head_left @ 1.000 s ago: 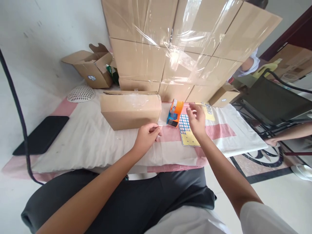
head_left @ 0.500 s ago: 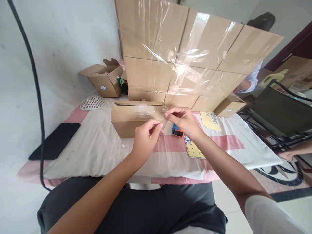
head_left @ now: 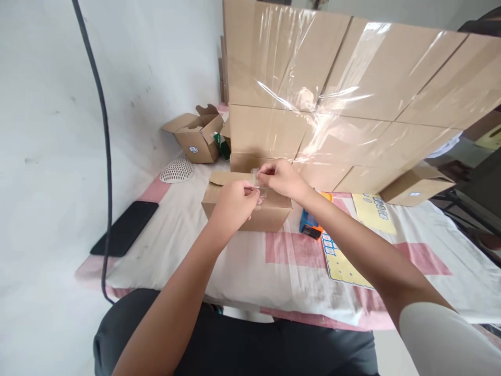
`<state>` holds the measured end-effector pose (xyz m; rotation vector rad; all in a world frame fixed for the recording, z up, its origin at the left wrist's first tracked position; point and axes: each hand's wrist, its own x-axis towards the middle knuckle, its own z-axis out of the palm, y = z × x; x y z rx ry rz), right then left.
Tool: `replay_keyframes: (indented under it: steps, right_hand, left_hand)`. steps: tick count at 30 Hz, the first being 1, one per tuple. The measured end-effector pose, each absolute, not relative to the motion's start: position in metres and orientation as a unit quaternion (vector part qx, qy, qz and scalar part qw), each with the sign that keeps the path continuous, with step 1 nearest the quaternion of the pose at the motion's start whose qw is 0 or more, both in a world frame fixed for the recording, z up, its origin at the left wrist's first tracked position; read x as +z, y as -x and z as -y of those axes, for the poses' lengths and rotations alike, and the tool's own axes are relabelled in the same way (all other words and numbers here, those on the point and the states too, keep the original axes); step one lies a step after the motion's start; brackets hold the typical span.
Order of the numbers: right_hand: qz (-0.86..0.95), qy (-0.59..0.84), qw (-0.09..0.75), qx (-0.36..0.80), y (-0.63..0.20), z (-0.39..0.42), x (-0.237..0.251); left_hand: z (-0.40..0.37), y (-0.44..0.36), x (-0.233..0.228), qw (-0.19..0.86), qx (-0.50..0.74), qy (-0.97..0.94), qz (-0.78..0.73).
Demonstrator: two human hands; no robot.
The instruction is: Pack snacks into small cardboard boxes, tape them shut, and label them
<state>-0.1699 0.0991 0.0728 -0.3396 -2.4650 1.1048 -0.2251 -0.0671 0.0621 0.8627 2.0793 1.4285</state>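
A small cardboard box (head_left: pixel 270 220) lies on the cloth before me, with its top flaps folded over. Above the box's top, my left hand (head_left: pixel 234 202) is closed, thumb and fingertips pinching a strip of clear tape (head_left: pixel 255 177). My right hand (head_left: pixel 282 177) pinches the same strip a little farther back and to the right, near the seam of the top. How much of the tape sticks to the cardboard I cannot tell. Just right of the box is a blue and orange tape dispenser (head_left: pixel 311 224), which neither hand touches.
Behind stands a tall stack of film-wrapped cartons (head_left: pixel 352 78). An open carton (head_left: pixel 198 138), a perforated white dome (head_left: pixel 177 171) and a black tablet-like slab (head_left: pixel 125 228) are on the left. Yellow printed sheets (head_left: pixel 344 266) and another small box (head_left: pixel 417 184) lie right. A black cable (head_left: pixel 102 120) hangs at left.
The view has swung left, so the scene sits farther right. Both hands have moved from the box's right end to over the middle of its top, still pinching the tape.
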Motion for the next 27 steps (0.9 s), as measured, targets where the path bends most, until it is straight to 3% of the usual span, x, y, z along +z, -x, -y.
replay_keyframes:
  steps: [8, 13, 17, 23, 27]
  right_hand:
    - [0.888, 0.144, 0.245, 0.362, 0.176, -0.110, 0.063]
    - [0.878, 0.132, 0.226, 0.400, 0.172, -0.105, 0.062]
    - [0.916, 0.120, 0.210, 0.321, 0.169, -0.101, 0.061]
    - [0.947, 0.138, 0.194, 0.216, 0.171, -0.093, 0.061]
    - [0.927, 0.245, 0.238, 0.152, 0.176, -0.101, 0.060]
  left_hand:
    - [0.063, 0.224, 0.062, 0.180, 0.497, -0.316, -0.788]
    - [0.075, 0.227, 0.066, 0.286, 0.501, -0.304, -0.759]
    - [0.080, 0.226, 0.064, 0.316, 0.511, -0.280, -0.749]
    - [0.073, 0.217, 0.056, 0.171, 0.460, -0.330, -0.807]
    - [0.071, 0.216, 0.051, 0.054, 0.407, -0.396, -0.822]
